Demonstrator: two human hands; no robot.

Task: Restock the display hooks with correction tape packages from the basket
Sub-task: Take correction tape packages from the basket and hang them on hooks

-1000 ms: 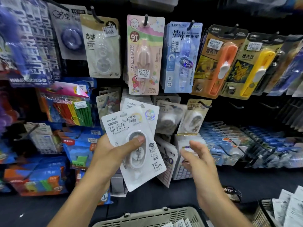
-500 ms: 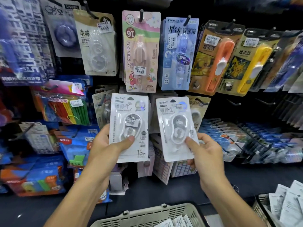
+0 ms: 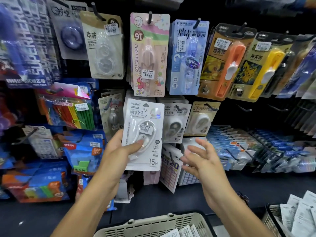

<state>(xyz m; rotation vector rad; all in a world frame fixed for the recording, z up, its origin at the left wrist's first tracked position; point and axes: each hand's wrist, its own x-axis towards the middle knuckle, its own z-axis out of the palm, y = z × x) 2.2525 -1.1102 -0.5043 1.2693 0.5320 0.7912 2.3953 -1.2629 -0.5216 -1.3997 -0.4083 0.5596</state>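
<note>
Since half a second ago your right hand (image 3: 199, 159) has let go of the second package; that pack now hangs on the hook (image 3: 178, 108) right of centre, and the hand is empty, fingers spread and loosely curved, just below and in front of the hung stock.

Head view, only view:
- Left hand (image 3: 119, 147) grips one white package (image 3: 142, 134) by its lower left, thumb pressed on the clear blister, fingers behind the card. Card upright, its top edge just under the pink My Melody pack (image 3: 148, 53), beside the pack already hung.
- Basket (image 3: 153, 224) at bottom edge, more white packs lying in it. A second basket (image 3: 273, 218) at right also holds white packs.

Handling judgement: package looks light; the card is thin and will flex, the blister is smooth and could slip under the thumb. Pinch the card edge low, leave the top hang-hole free, and steady the top with your empty hand so the hole meets the hook tip squarely. Whether the hole is clear of your fingers cannot be told; it is too small to see.
</note>
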